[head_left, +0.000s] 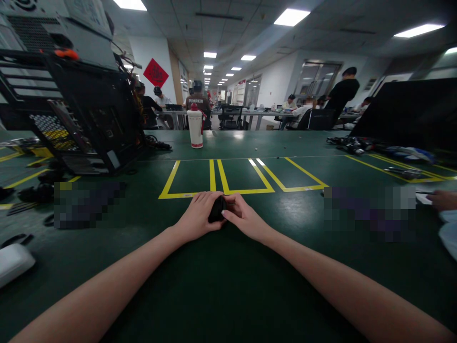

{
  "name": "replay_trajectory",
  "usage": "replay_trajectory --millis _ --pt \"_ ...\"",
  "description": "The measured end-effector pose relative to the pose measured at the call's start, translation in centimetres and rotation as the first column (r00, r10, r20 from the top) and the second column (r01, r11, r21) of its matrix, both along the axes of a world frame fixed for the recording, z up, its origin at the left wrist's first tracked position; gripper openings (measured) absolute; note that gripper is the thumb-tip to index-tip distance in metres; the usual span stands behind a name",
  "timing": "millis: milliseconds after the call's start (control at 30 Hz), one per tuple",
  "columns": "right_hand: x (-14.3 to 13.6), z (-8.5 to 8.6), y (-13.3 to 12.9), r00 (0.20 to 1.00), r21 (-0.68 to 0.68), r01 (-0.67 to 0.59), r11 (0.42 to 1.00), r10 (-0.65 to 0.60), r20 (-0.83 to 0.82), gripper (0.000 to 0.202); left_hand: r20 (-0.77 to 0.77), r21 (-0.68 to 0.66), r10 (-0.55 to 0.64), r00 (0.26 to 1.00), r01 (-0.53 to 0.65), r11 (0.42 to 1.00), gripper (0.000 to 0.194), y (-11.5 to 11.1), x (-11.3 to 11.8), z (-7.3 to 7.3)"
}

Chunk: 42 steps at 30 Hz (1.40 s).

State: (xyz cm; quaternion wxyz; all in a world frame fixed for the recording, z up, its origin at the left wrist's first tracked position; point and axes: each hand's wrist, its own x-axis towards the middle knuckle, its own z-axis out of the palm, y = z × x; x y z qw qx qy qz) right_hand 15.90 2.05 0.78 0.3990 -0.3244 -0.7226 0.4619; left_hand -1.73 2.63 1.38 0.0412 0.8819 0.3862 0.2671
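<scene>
Between my two hands is a small black object [217, 210] with a rounded outline; my fingers cover much of it, and I cannot tell its kind. My left hand [196, 216] curls over its left side, fingers on top and thumb below. From the right, my right hand [246, 216] pinches it, with the thumb across its near face. Both hands are just in front of yellow tape outlines [243, 191] on the dark green table [221, 286]. Whether the object touches the table is hard to see.
A white cup [196, 128] with a red lid stands farther back. An open black computer case [89, 114] rises at left, and a large black panel [410, 109] at right. A white object [14, 262] lies near left. Another person's hand [444, 200] is at the right edge.
</scene>
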Motion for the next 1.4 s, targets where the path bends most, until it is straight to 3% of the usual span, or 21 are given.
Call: replay_trajectory --millis 167,333,433,633,867,1033,1133,1267,1400 --pt "-0.2 -0.3 0.4 0.998 0.002 0.062 0.998 -0.062 -0.028 0.017 -0.008 -0.01 0.003 1.0 -0.003 1.0 0.057 -0.1 0.0 0.2" --pt "-0.3 -0.5 0.7 0.995 -0.022 0.102 0.994 -0.102 0.013 0.026 -0.01 -0.009 0.004 1.0 -0.004 1.0 0.056 -0.2 0.0 0.3" --pt "-0.1 -0.3 0.8 0.998 -0.054 0.055 0.997 -0.053 0.027 0.026 -0.015 0.001 0.0 1.0 0.0 1.0 0.057 -0.1 0.1 0.2" --pt "0.1 -0.3 0.8 0.992 -0.074 -0.072 0.995 0.065 -0.104 0.028 -0.01 0.035 -0.004 1.0 0.004 0.999 0.059 0.1 0.1 -0.1" --pt "-0.4 -0.8 1.2 0.995 -0.065 0.031 0.997 -0.037 -0.097 0.021 -0.004 0.021 0.0 1.0 0.0 1.0 0.058 0.1 0.0 0.0" --pt "-0.3 -0.6 1.2 0.996 -0.066 0.085 0.994 -0.086 -0.014 0.032 -0.003 0.008 0.004 1.0 -0.004 1.0 0.058 0.1 0.0 0.1" --pt "-0.2 -0.3 1.1 1.0 -0.084 0.03 0.996 -0.03 0.003 0.028 -0.003 0.0 0.001 1.0 -0.001 1.0 0.057 0.0 0.0 0.1" --pt "-0.1 -0.2 0.6 0.994 -0.079 -0.054 0.995 0.046 -0.096 0.028 -0.004 -0.003 0.001 1.0 -0.001 1.0 0.058 -0.1 0.0 0.1" --pt "-0.3 -0.6 0.5 0.991 -0.112 -0.055 0.992 0.04 -0.126 0.027 0.002 0.002 0.0 1.0 0.0 1.0 0.058 0.0 0.0 0.1"
